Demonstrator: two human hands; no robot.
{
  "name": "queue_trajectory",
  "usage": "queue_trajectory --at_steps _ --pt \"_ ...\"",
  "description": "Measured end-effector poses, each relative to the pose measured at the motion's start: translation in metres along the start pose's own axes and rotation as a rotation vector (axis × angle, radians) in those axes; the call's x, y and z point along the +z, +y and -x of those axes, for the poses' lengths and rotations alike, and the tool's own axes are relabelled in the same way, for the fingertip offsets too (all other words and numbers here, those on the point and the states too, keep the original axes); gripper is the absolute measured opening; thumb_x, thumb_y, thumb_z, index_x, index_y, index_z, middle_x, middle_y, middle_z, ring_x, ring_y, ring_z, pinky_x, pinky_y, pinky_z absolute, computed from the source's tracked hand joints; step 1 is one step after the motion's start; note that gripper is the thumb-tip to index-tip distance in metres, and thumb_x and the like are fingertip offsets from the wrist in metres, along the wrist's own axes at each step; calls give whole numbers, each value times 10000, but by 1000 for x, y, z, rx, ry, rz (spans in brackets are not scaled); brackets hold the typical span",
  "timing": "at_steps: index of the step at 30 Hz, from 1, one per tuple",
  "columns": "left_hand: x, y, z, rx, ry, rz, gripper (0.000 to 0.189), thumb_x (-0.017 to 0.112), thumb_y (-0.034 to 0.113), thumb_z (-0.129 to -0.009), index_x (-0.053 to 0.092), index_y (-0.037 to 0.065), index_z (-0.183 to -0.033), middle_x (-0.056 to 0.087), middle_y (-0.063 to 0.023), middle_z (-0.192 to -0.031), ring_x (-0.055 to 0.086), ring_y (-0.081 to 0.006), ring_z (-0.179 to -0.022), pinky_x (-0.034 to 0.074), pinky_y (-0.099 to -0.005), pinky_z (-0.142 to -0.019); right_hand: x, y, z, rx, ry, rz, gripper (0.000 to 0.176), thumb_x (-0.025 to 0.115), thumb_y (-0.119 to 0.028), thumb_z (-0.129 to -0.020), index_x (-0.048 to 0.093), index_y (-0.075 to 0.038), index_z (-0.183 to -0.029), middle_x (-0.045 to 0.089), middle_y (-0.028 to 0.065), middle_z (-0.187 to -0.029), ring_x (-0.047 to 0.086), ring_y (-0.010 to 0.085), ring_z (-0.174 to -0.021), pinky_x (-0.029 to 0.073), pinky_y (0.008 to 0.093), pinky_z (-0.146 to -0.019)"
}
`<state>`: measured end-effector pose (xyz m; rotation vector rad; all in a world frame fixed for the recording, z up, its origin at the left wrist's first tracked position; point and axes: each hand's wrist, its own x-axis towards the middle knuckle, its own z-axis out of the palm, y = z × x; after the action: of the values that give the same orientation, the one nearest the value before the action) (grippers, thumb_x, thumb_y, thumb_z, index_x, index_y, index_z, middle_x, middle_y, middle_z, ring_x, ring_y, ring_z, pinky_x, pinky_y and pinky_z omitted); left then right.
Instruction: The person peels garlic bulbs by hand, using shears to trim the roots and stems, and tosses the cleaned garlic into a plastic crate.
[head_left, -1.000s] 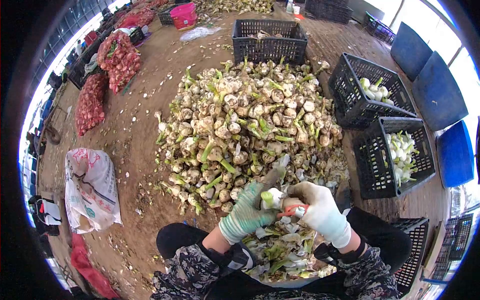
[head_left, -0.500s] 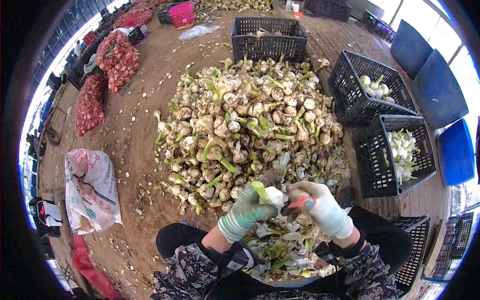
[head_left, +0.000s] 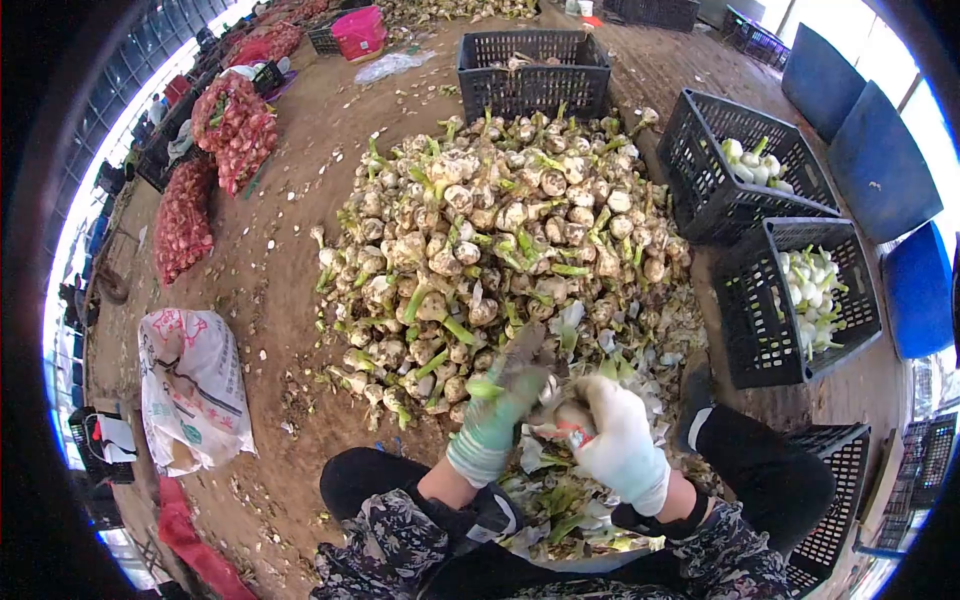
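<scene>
My left hand (head_left: 498,418), in a dirty white-and-green glove, is closed around a garlic bulb. The bulb's cut green stem (head_left: 484,388) pokes out on the left; most of the bulb is hidden by the blurred fingers. In a white glove, my right hand (head_left: 622,440) grips a small knife with a red handle (head_left: 576,434), close against the left hand. The blade itself is hard to make out. Just beyond both hands rises a large heap of unpeeled garlic bulbs (head_left: 480,250) with short stems. Below them, peeled skins and leaves (head_left: 565,505) lie between the legs.
Right of the heap stand two black crates (head_left: 745,330) holding white peeled garlic (head_left: 812,290). Another black crate (head_left: 535,88) is behind the heap. At left are a white woven sack (head_left: 195,390) and red net bags (head_left: 235,130). Blue panels (head_left: 880,160) line the right.
My left hand has turned and blurred, hiding the white bulb that showed before. My right hand with the knife has moved slightly lower and left. The view has shifted slightly.
</scene>
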<state>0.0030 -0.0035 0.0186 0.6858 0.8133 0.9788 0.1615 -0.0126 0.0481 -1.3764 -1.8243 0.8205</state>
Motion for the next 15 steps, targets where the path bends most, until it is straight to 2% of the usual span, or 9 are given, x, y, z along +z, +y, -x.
queue_trajectory --at_steps 2,3,4,5,6,8,10,12,15 --pt "-4 -5 0 -38 145 179 305 567 120 -793 504 16 -1071 591 -46 -868 570 -136 -762 471 -265 -681 3 -3 -5 -61 -18 -45 194 631 -99 -700 539 -11 -846 571 189 -754 564 368 -725 453 391 -627" --pt "-6 -5 1 -55 216 267 209 558 119 -790 576 -1 -960 596 -46 -826 575 -142 -737 477 -278 -664 4 6 -11 50 -28 -128 195 622 -85 -702 536 -10 -859 575 186 -771 565 366 -737 453 393 -633" --pt "-7 -4 3 -58 219 264 209 558 119 -790 576 -1 -960 596 -46 -826 575 -142 -737 477 -278 -664 5 18 -17 163 -35 -208 197 612 -71 -703 533 -10 -873 578 184 -787 565 365 -750 452 395 -639" --pt "-8 -3 3 15 152 339 201 554 122 -787 582 -18 -929 596 -54 -827 575 -149 -735 478 -283 -667 10 45 -24 303 12 70 185 596 -42 -702 528 -7 -870 585 183 -797 568 369 -773 461 379 -665" --pt "-9 -1 2 94 81 411 199 549 124 -784 587 -35 -897 597 -61 -827 575 -156 -733 479 -288 -669 6 52 -24 270 -75 55 203 570 -29 -715 537 6 -912 585 186 -776 568 380 -792 469 355 -701" --pt "-12 -2 -3 159 138 479 283 547 133 -785 563 -33 -1014 606 -83 -858 584 -173 -759 485 -295 -672 7 56 -11 -11 -15 69 223 522 31 -726 552 40 -946 600 172 -828 583 293 -782 453 290 -719" --pt "-4 14 -7 146 163 640 390 552 144 -787 509 2 -1147 608 -102 -895 591 -186 -784 493 -304 -674 1 51 -7 293 -178 -210 316 488 48 -739 523 52 -1054 597 135 -892 577 193 -830 442 262 -773" --pt "-16 3 -14 215 265 409 449 543 166 -799 460 52 -1225 606 -95 -915 597 -200 -794 504 -316 -688 -6 41 -7 373 -255 -316 308 523 -44 -809 490 74 -1092 580 113 -945 541 128 -855 443 259 -781" --pt "-22 1 -13 146 -80 614 471 488 201 -826 398 81 -1273 578 -55 -1010 560 -177 -820 426 -310 -827 -2 35 -3 182 -189 -361 530 560 -307 -857 412 76 -1192 546 128 -1036 554 163 -894 442 288 -835"
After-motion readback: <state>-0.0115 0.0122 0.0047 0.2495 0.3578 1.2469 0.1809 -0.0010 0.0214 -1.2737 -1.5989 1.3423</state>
